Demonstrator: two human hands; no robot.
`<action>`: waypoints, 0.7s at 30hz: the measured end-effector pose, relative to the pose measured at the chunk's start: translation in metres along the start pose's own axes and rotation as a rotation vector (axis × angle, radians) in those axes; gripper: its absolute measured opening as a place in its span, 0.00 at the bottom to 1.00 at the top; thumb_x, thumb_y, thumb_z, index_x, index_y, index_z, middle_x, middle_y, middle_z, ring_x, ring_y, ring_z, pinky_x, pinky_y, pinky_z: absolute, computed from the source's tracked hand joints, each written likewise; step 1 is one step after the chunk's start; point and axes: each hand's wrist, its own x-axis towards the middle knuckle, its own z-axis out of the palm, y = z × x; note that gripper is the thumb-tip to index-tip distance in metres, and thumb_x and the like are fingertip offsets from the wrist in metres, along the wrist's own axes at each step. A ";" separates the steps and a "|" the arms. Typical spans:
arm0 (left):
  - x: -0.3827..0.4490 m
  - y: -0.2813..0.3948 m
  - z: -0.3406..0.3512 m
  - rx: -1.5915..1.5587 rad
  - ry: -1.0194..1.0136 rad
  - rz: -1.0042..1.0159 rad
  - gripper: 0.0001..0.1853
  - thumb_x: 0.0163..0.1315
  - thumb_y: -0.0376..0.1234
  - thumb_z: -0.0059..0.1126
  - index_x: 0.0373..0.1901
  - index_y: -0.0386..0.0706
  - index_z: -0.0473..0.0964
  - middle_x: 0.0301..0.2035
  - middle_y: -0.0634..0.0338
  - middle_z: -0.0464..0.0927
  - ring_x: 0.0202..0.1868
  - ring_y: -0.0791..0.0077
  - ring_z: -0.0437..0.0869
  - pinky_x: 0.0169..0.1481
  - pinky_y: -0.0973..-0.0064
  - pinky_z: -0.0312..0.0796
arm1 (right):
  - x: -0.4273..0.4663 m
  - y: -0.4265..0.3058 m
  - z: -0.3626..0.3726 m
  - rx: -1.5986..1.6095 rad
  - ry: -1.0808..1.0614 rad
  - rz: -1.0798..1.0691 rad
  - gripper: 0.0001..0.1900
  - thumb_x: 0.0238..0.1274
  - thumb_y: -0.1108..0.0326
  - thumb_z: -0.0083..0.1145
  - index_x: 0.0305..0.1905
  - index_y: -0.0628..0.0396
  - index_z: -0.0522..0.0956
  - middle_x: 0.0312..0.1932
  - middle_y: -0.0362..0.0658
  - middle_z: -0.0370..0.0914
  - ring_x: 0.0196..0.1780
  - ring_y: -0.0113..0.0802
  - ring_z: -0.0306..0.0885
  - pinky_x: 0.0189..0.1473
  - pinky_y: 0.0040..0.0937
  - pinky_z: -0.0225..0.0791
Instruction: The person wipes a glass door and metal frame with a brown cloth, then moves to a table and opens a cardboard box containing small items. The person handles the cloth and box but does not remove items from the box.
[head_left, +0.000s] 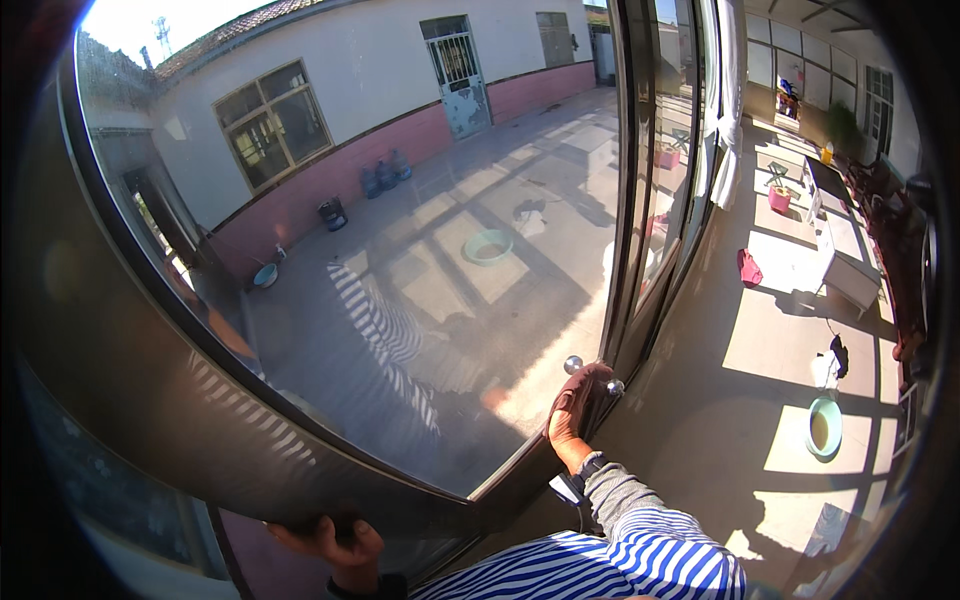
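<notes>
A large glass door panel (420, 300) in a dark metal frame stands before me and mirrors my striped sleeve. My right hand (574, 405) holds a brown cloth (585, 386) against the frame's edge, beside two shiny round knobs (574, 364). At the lower left, my left hand (337, 541) touches the underside of the dark frame with its fingers curled; part of the fingers is hidden by the frame. A blue and white striped sleeve (667, 551) covers my right arm, with a dark band at the wrist.
On the sunlit floor to the right stand a green basin (824, 429), a white and black cloth (828, 366), a white table (847, 259) and a pink stool (779, 199). A white curtain (726, 142) hangs by the frame. Through the glass, blue water bottles (386, 175) line a wall.
</notes>
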 end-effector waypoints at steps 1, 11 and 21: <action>-0.001 0.002 0.000 0.026 -0.023 -0.023 0.23 0.70 0.45 0.49 0.62 0.48 0.62 0.72 0.24 0.37 0.75 0.23 0.39 0.72 0.29 0.46 | 0.003 -0.010 -0.003 -0.020 -0.009 0.046 0.33 0.79 0.51 0.24 0.81 0.54 0.39 0.85 0.41 0.28 0.85 0.30 0.28 0.82 0.31 0.26; 0.008 0.022 0.010 -0.068 0.074 0.064 0.24 0.65 0.45 0.59 0.56 0.38 0.73 0.71 0.24 0.46 0.73 0.24 0.48 0.71 0.29 0.49 | 0.107 -0.234 -0.014 -0.166 -0.025 -0.821 0.43 0.76 0.39 0.28 0.78 0.68 0.41 0.81 0.64 0.34 0.83 0.62 0.31 0.80 0.56 0.27; 0.014 0.015 0.013 -0.090 0.129 0.122 0.22 0.64 0.45 0.60 0.50 0.38 0.78 0.72 0.31 0.50 0.73 0.27 0.53 0.71 0.28 0.50 | 0.256 -0.453 -0.008 -0.088 0.072 -1.252 0.37 0.76 0.46 0.38 0.77 0.64 0.51 0.77 0.64 0.47 0.80 0.64 0.43 0.76 0.58 0.39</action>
